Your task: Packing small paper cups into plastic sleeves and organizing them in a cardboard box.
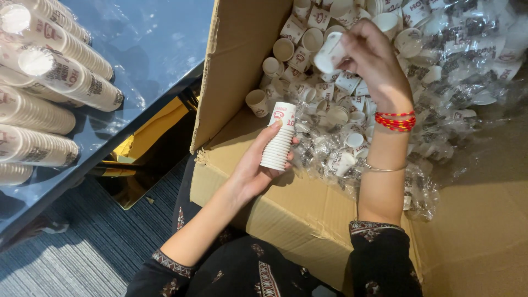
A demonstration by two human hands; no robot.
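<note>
My left hand (257, 165) grips a short stack of nested white paper cups (279, 137) with red print, held upright over the near side of an open cardboard box (236, 66). My right hand (374, 58), with red bead bracelets and a thin bangle on the wrist, is raised above the box and pinches a single white paper cup (329, 54) tilted on its side. Beneath both hands lie several loose paper cups (308, 71) scattered in the box.
Crumpled clear plastic wrap (467, 66) covers the right part of the box. Long stacks of nested cups (60, 66) lie on a glossy dark table (154, 49) at the left. Striped carpet (82, 258) shows below; my dark patterned clothing is at the bottom.
</note>
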